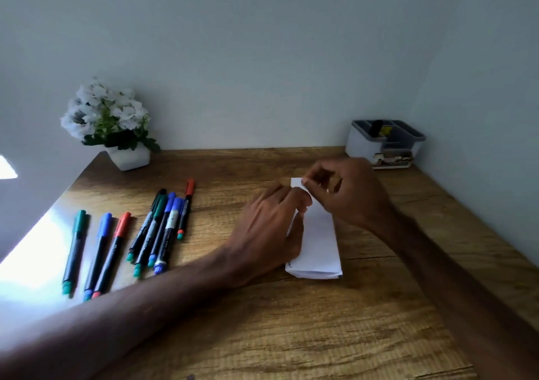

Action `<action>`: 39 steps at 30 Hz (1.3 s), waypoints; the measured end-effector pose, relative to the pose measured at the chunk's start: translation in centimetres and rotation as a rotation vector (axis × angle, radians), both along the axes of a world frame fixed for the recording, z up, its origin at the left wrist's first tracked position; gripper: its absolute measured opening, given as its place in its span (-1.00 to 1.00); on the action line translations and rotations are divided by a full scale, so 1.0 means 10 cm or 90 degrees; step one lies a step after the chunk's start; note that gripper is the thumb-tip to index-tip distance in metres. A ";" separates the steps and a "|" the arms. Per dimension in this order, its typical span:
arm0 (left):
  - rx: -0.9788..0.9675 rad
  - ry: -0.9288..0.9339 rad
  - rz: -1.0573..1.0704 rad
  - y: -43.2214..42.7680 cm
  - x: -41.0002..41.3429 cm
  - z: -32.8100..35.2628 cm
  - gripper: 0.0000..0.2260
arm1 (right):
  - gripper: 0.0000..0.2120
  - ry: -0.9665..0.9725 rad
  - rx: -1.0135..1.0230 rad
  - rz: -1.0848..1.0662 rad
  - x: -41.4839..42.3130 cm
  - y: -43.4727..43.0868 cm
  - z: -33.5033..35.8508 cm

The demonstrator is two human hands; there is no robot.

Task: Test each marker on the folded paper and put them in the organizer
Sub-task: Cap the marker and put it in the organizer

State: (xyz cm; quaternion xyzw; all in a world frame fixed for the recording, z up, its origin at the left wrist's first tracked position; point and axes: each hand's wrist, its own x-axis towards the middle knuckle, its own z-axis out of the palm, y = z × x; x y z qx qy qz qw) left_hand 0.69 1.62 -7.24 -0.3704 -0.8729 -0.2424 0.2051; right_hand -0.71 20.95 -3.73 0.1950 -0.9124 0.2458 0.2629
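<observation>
Two hands work at the folded paper [319, 242] in the middle of the worktop [291, 327].
The left hand [272, 225] lies over the paper's left edge with its fingers curled onto it, and the right hand [348, 194] pinches the far end. The knuckles hide the exact grip. The paper is white, long and narrow. The markers [166, 234] lie well to the left, and the organizer [361, 145] stands back right.

A wooden table [291, 321] with strong brown grain fills the lower view. Plain pale grey-blue walls [262, 59] rise behind its far edge and along its right side. A white pot of white flowers [128, 158] stands at the table's far left corner, and a bright glare [35, 257] lies on the table's left side.
</observation>
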 end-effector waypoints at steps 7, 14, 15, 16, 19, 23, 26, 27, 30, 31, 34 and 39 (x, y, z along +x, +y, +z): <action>-0.192 0.142 0.145 -0.38 0.19 0.08 -0.76 | -0.92 -0.037 0.070 0.095 0.13 -0.32 -0.13; -0.409 0.023 0.403 -0.63 0.11 0.30 -0.61 | -0.91 -0.022 0.128 0.100 0.22 -0.47 -0.18; -0.423 0.005 0.431 -0.68 0.05 0.32 -0.60 | -0.91 -0.020 0.125 0.101 0.22 -0.48 -0.18; -0.432 -0.010 0.455 -0.73 -0.03 0.32 -0.61 | -0.90 -0.020 0.122 0.101 0.22 -0.48 -0.18; -0.447 -0.043 0.487 -0.85 -0.21 0.30 -0.68 | -0.90 -0.023 0.118 0.104 0.22 -0.47 -0.17; -0.480 -0.010 0.465 -0.86 -0.27 0.27 -0.66 | -0.92 -0.012 0.101 0.111 0.23 -0.47 -0.16; -0.471 -0.001 0.445 -0.82 -0.28 0.25 -0.67 | -0.94 -0.012 0.083 0.115 0.20 -0.44 -0.15; -0.464 0.006 0.440 -0.80 -0.27 0.24 -0.67 | -0.94 -0.016 0.075 0.118 0.20 -0.42 -0.14; -0.413 0.017 0.399 -0.75 -0.22 0.23 -0.69 | -0.92 -0.027 0.046 0.117 0.20 -0.38 -0.11; -0.377 0.023 0.380 -0.73 -0.20 0.24 -0.74 | -0.92 -0.026 0.033 0.114 0.20 -0.37 -0.10; -0.205 -0.024 0.301 -0.70 -0.22 0.28 -0.87 | -0.93 -0.009 0.001 0.106 0.20 -0.35 -0.09; 0.033 -0.332 0.113 -0.61 -0.30 0.57 -0.70 | -0.95 -0.026 -0.104 0.093 0.20 -0.35 -0.06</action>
